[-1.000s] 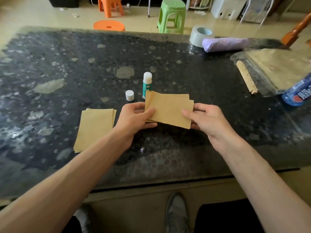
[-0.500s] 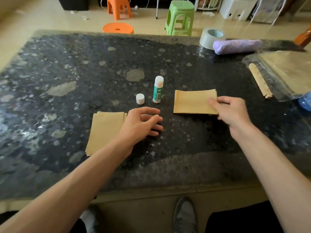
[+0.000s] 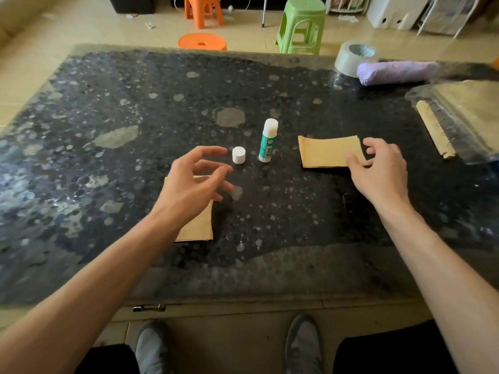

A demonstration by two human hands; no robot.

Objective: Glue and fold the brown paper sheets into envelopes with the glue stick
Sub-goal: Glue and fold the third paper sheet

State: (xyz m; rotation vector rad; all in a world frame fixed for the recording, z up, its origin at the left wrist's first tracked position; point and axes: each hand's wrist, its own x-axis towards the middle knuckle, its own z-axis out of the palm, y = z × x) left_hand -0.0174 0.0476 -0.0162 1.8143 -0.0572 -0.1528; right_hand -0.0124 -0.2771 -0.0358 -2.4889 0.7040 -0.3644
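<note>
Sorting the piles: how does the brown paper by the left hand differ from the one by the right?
The left stack lies lengthwise toward the person, half hidden under the left hand. The right piece lies crosswise, beyond the glue stick, the right hand touching its corner. Both are brown.

Open dark table (image 3: 283, 211) lies in front of the upright glue stick (image 3: 267, 140), between both hands. Its loose white cap (image 3: 239, 155) stands just left of it, a folded brown sheet (image 3: 328, 151) to its right. Far right of the glue stick, a tape roll (image 3: 351, 59), purple bundle (image 3: 397, 72) and plastic-covered binder (image 3: 464, 117) crowd the corner.
</note>
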